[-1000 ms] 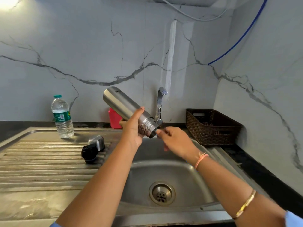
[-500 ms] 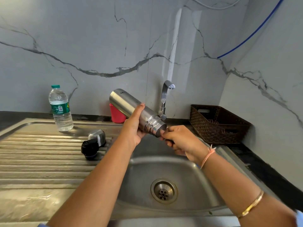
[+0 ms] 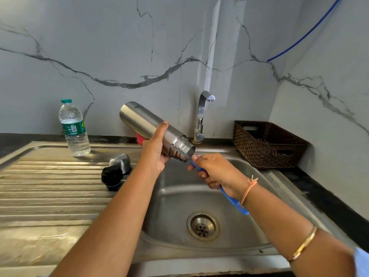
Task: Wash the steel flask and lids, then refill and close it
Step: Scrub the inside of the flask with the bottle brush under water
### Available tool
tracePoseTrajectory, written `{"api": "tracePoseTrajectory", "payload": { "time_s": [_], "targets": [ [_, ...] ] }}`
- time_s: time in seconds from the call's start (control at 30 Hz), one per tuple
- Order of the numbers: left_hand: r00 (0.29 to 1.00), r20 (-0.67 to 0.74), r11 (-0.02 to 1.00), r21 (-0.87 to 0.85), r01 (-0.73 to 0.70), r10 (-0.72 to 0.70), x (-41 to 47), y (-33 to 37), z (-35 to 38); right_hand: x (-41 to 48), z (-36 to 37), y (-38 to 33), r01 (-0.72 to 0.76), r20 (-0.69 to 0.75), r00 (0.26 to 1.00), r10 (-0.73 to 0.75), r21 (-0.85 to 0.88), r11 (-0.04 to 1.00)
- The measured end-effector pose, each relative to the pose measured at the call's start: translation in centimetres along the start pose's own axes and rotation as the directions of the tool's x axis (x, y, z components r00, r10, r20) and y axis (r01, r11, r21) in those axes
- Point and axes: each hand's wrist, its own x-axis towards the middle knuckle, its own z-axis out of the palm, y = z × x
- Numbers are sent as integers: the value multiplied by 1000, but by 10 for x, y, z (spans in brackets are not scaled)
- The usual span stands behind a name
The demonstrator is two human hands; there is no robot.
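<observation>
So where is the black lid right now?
Head view: the black lid lies on the ribbed drainboard left of the sink basin, directly in front of the steel cap.

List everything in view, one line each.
steel flask: one, silver, tilted above the sink
blue handle: one, blue, at flask mouth
steel cap: one, silver, on draining board
black stopper: one, black, beside steel cap
water bottle: one, clear, green cap, draining board's back
red container: one, red, behind steel flask
tap: one, chrome, behind sink
basket: one, brown, counter right of sink
left hand: one, grips steel flask
right hand: one, holds blue handle
</observation>
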Motion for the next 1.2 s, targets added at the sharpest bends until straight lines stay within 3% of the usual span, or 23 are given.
{"api": "tracePoseTrajectory", "payload": {
  "time_s": [0.07, 0.1, 0.13, 0.2, 0.23, 0.3, 0.37, 0.43, 0.47, 0.53, 0.6, 0.63, 0.67, 0.7, 0.73, 0.8, 0.87, 0.93, 1.0, 1.07, 1.1, 1.17, 1.2],
  "targets": [
    [999, -23, 1000, 8, -24, 24, 1, 3, -1, -3, 2, 1, 121, -43, 990, -134, -235, 964],
    [999, -35, 1000, 7, -29, 30, 1, 4, -1, -3, 5, 5, 246, -92, 929, -359, -572, 782],
    [998, -48, 1000, -4, -29, 28, 1, 5, -1, -2, 6, 12, 252, -86, 796, -599, -853, 457],
    [997, -70, 1000, -23, -15, 13, 1, 6, 1, -1, 7, 24, 92, 97, 609, -787, -994, -52],
    [997, -74, 1000, -22, -5, 3, 1, 4, 1, -1, 8, 25, 41, 135, 587, -798, -990, -137],
    [998, -68, 1000, -9, 12, -12, 1, 0, 1, -2, 9, 19, 113, 88, 684, -724, -994, -14],
    [999, -47, 1000, 2, 14, -14, 1, -3, 0, -3, 6, 6, 253, -22, 862, -506, -847, 468],
    [1000, -11, 1000, -8, 9, -9, 1, -1, -1, 2, 0, -2, 138, -11, 989, -148, -316, 939],
    [1000, 5, 1000, -13, 1, -1, 2, 0, -1, 2, -5, -4, 26, 46, 999, -24, -43, 999],
    [1000, 8, 1000, 2, -29, 29, 3, 2, 0, -1, -7, -6, -36, 110, 994, 21, 133, 990],
    [997, -28, 997, 37, -72, 73, 3, 3, 1, -5, 0, -3, 117, 22, 993, -115, -273, 955],
    [995, -48, 996, 43, -84, 86, 3, 3, 1, -5, 5, 1, 209, -29, 956, -292, -629, 748],
    [994, -62, 996, 36, -86, 88, 3, 3, 1, -5, 8, 7, 203, -39, 867, -496, -882, 426],
    [995, -72, 997, 21, -73, 74, 3, 3, 1, -4, 9, 15, 126, 17, 758, -653, -985, 121],
    [996, -80, 999, 2, -51, 51, 4, 2, 1, -6, 10, 18, 66, 93, 682, -725, -996, -65],
    [996, -84, 1000, -18, -15, 14, 4, 0, -1, -5, 10, 15, 42, 147, 634, -759, -987, -156],
    [996, -88, 1000, -18, -16, 14, 3, -3, -3, 0, 7, 8, 189, 117, 755, -646, -981, 42],
    [997, -74, 999, -36, -35, 32, 4, -4, -5, 5, 7, 2, 314, 26, 880, -474, -780, 542],
    [999, -18, 996, -74, -42, 41, 6, -2, -6, 8, 4, -3, 193, -5, 979, -204, -296, 935],
    [999, 23, 996, -85, -41, 43, 6, 1, -6, 6, -2, -8, 7, 93, 996, -15, 86, 996],
    [999, 22, 996, -79, -43, 45, 7, 1, -6, 4, -3, -10, -9, 119, 993, -3, 103, 995],
    [999, -4, 997, -60, -48, 48, 7, 0, -5, 2, 0, -4, 179, 8, 982, -186, -326, 928],
    [999, -21, 997, -54, -49, 48, 8, -2, -5, 3, 3, 2, 261, -56, 917, -395, -665, 700]
  ]
}}
